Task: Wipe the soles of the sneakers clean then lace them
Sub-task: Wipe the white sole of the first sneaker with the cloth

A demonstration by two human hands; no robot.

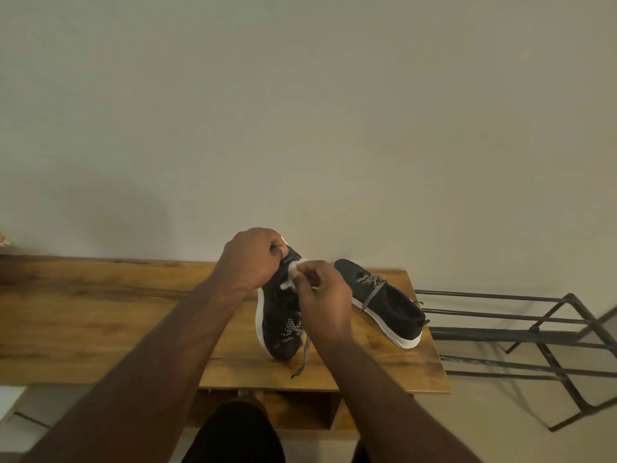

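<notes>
Your left hand grips the toe of the upended sneaker, heel on the worktop near its front edge; your right hand pinches the white wipe against it.

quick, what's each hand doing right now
Left hand: fingers curled round the toe end of the tilted sneaker, holding it.
Right hand: fingers pinching a white wipe against that sneaker.

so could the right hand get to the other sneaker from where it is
Probably yes. The right hand, pinching a white wipe, is just beside the second sneaker lying on the table, with nothing between them. It would need to drop the wipe first.
</notes>
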